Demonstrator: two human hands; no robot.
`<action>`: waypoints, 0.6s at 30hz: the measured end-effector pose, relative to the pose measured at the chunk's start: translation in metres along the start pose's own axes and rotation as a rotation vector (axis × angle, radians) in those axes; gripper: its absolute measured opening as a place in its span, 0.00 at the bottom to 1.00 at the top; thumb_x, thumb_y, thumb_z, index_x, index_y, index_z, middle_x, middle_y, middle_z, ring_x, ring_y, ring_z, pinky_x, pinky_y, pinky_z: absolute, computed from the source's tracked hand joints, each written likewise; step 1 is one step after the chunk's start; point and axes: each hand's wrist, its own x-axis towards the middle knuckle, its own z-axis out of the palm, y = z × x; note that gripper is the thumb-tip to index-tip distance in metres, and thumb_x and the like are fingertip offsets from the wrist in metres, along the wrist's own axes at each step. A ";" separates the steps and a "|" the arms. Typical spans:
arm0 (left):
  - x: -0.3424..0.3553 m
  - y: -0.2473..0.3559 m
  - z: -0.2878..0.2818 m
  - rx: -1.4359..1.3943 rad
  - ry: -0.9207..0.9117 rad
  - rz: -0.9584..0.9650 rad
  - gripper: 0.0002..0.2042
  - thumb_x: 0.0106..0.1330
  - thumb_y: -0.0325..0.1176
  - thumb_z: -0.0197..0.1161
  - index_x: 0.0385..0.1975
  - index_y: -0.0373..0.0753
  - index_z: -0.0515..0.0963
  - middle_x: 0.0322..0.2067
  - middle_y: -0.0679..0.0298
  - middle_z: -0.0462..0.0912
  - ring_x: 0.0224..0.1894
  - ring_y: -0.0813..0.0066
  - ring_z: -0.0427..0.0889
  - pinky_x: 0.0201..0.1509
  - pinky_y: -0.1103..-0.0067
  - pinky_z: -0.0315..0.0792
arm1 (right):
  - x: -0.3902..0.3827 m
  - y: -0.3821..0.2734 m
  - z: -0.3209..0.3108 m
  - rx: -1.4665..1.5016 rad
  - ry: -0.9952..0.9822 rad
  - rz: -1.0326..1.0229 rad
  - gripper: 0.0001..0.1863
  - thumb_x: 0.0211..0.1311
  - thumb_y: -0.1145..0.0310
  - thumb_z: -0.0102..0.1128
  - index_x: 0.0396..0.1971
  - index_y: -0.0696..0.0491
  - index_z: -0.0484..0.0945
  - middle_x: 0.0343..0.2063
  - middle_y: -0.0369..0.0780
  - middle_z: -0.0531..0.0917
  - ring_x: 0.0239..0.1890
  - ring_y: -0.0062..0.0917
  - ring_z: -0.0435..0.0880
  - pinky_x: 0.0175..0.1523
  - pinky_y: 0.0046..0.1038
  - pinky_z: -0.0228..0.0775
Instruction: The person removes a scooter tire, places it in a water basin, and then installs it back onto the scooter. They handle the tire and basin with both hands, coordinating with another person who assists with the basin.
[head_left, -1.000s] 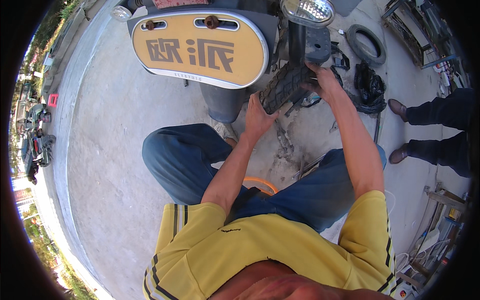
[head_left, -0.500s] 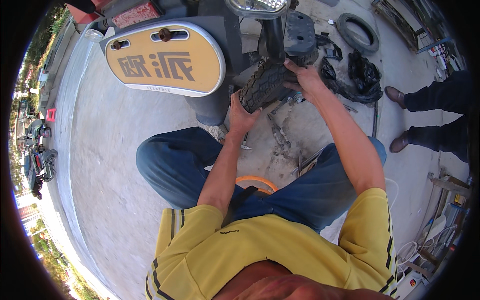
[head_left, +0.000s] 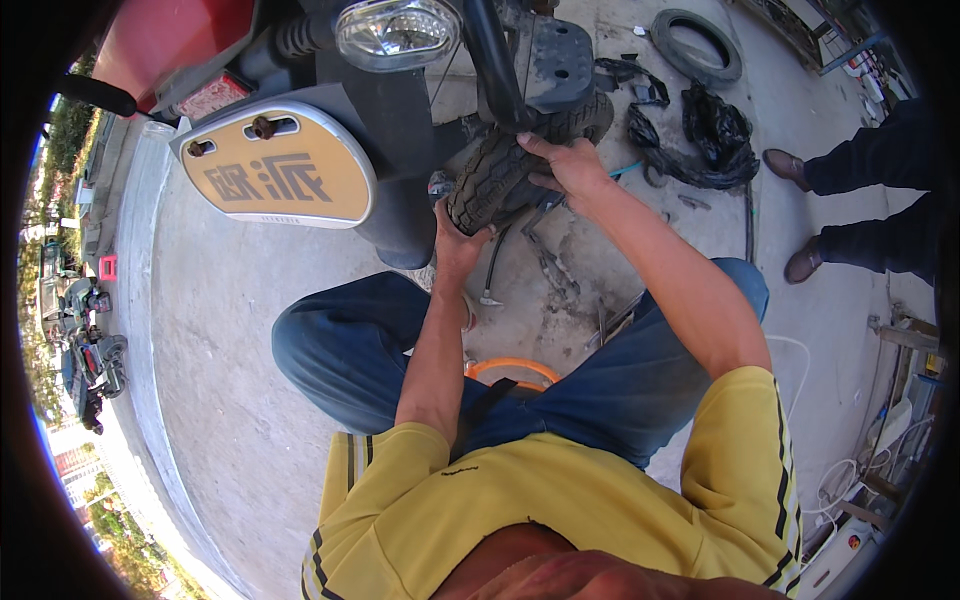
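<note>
Tyre (head_left: 485, 185) at the scooter (head_left: 385, 140), left hand (head_left: 460, 245) and right hand (head_left: 572, 170) upon it.

Black and deeply treaded, it lies ahead of the seated person, beside the scooter's dark bodywork and near the lower end of a black tube (head_left: 492, 70). The left hand is clamped around its near end, thumb and fingers on opposite sides; the right lays a thumb over the tread farther along, but its fingers are partly hidden, so whether they close cannot be told. To the left is a yellow oval panel (head_left: 280, 185); nearer, a metal-headed tool (head_left: 490, 299) lies on the concrete floor (head_left: 230, 330). Far right are crumpled black plastic (head_left: 715, 130) and a loose tyre (head_left: 690, 67); another person's shoes (head_left: 803, 260) stand at right.
</note>
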 end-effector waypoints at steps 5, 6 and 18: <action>0.014 -0.029 -0.016 -0.077 -0.037 0.034 0.49 0.48 0.27 0.76 0.72 0.32 0.55 0.62 0.48 0.74 0.65 0.58 0.75 0.72 0.66 0.67 | 0.000 0.003 0.005 0.032 -0.058 0.079 0.27 0.63 0.61 0.79 0.57 0.58 0.81 0.56 0.40 0.85 0.59 0.32 0.83 0.61 0.43 0.78; 0.017 -0.031 -0.017 -0.068 -0.040 0.042 0.49 0.48 0.27 0.76 0.72 0.32 0.55 0.63 0.48 0.73 0.65 0.58 0.74 0.73 0.66 0.67 | 0.001 0.002 0.004 0.037 -0.060 0.080 0.27 0.63 0.61 0.79 0.57 0.57 0.81 0.55 0.40 0.86 0.59 0.32 0.83 0.61 0.44 0.78; 0.013 0.016 -0.002 0.284 0.059 0.159 0.51 0.48 0.38 0.84 0.72 0.30 0.61 0.62 0.43 0.75 0.65 0.48 0.77 0.71 0.64 0.70 | 0.022 0.005 -0.009 0.013 -0.082 0.106 0.29 0.58 0.61 0.83 0.56 0.56 0.82 0.55 0.40 0.86 0.59 0.33 0.83 0.58 0.42 0.79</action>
